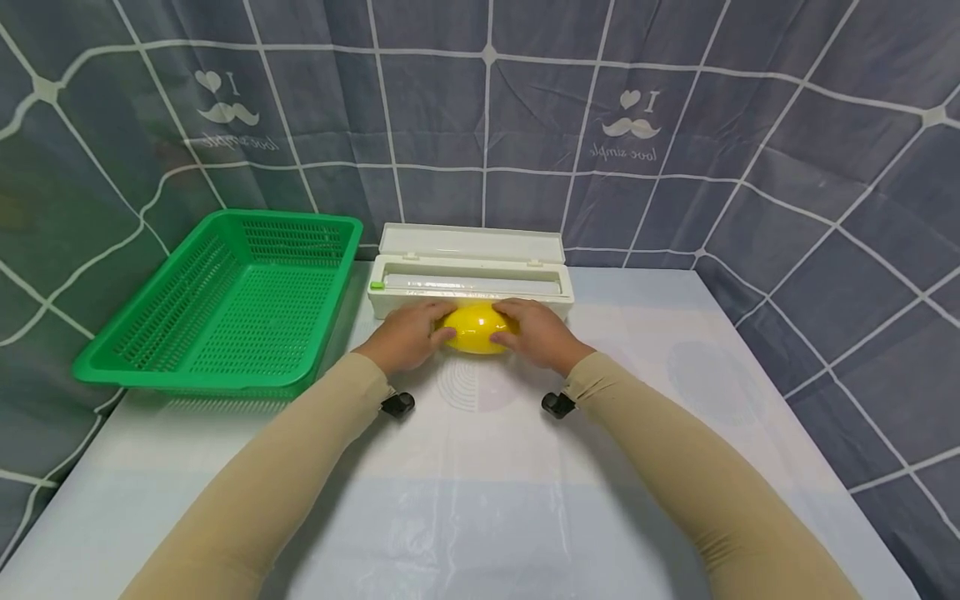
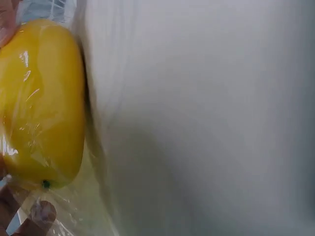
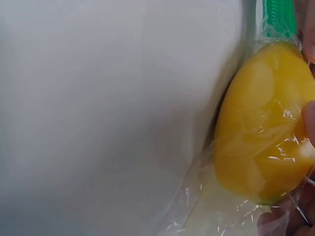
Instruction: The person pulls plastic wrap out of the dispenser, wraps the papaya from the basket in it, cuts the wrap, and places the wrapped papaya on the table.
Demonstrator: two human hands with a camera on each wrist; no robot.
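A glossy yellow mango [image 1: 477,327] lies in front of the cling film dispenser [image 1: 472,280]. Clear cling film [image 3: 194,196] covers the fruit with wrinkles and trails past its ends in both wrist views. My left hand [image 1: 408,336] grips the mango's left end, with fingers at the back and thumb in front. At the opposite end, my right hand [image 1: 542,335] holds it the same way. In the left wrist view, a small green spot marks one end of the mango [image 2: 47,103]. The dispenser's lid [image 1: 471,242] stands raised behind it, and a film roll shows inside.
A green plastic basket [image 1: 300,367] with perforated walls stands on the left of the white-covered table [image 1: 495,533]. Dark grey cloth [image 1: 540,108] with white grid lines hangs behind and at both sides. Small black devices [image 1: 557,406] sit under the wrists.
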